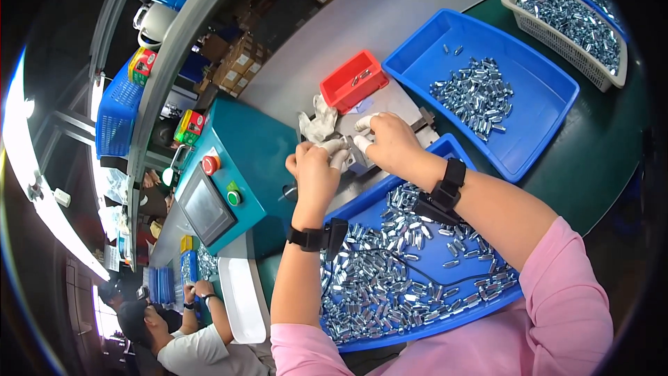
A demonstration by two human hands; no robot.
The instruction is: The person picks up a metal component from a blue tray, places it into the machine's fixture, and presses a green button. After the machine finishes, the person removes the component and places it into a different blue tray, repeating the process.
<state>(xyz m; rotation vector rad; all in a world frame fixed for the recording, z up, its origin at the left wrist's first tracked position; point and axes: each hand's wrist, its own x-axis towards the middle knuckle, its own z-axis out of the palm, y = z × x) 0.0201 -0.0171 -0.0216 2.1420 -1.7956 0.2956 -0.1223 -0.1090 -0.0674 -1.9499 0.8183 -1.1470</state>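
The left forearm (293,285) is standing nearly upright from the lower edge, with its wrist bending slightly to the right; the right forearm (501,216) is slanting in from the lower right, its hand pointing leftward. Both wrists are wearing black straps (451,181), and white finger cots (339,159) are covering the thumbs and index fingertips.

The left hand (315,175) is curling, thumb and index finger lying near each other beside a metal fixture (358,161). The right hand (395,143) is facing it across the fixture, thumb and index finger standing slightly apart. Whether either hand is gripping a part cannot be told, as the fingertips are showing too small.

Silvery cylindrical metal fittings (376,285) are lying loose in the near blue tray (440,264) under the forearms; more are lying heaped in the far blue tray (536,97).
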